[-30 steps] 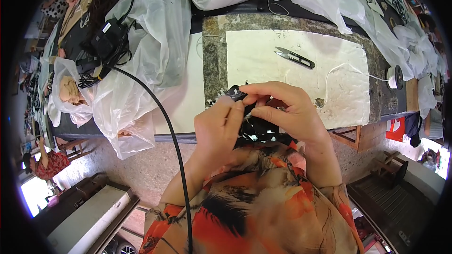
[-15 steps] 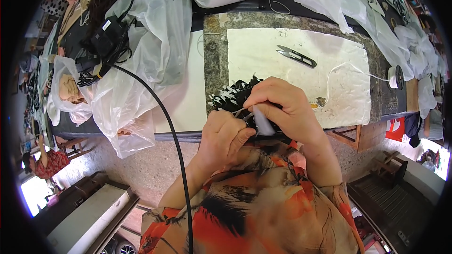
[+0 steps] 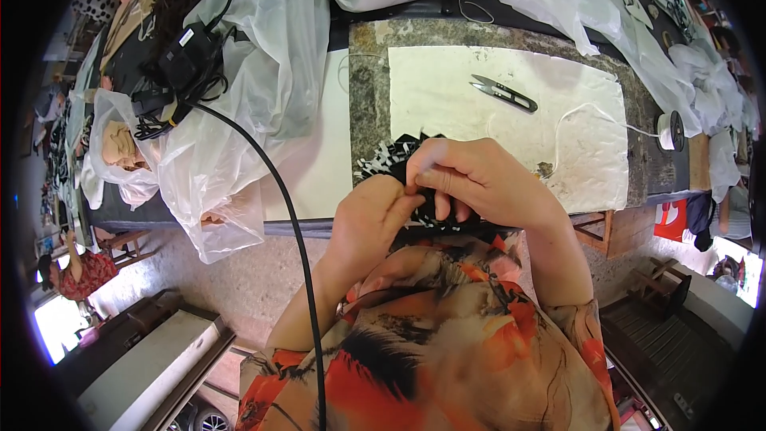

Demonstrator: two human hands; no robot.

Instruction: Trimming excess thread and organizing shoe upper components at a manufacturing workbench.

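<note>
A frilly bundle of black and white strips (image 3: 383, 161) lies at the near edge of the table, partly covered by my hands. My left hand (image 3: 369, 215) is closed in a pinch at the bundle's near left side. Right against it, my right hand (image 3: 483, 183) bends over the bundle from the right, thumb and forefinger pinched together. The fingertips of both hands meet, and whatever they hold between them is hidden. Beyond my hands, black thread snips (image 3: 504, 94) rest on a white sheet (image 3: 447, 104).
A spool of white cord (image 3: 670, 131) stands at the right, its cord trailing over the sheet. Plastic bags (image 3: 275, 56) and a black adapter (image 3: 182, 56) crowd the left. A black cable (image 3: 291, 215) hangs past my left forearm. Another person (image 3: 80, 275) is far left.
The pale blurred piece by my right fingers no longer shows. My left hand has risen slightly, and the fingertips of both hands have come together. My right elbow has shifted a little outward.
</note>
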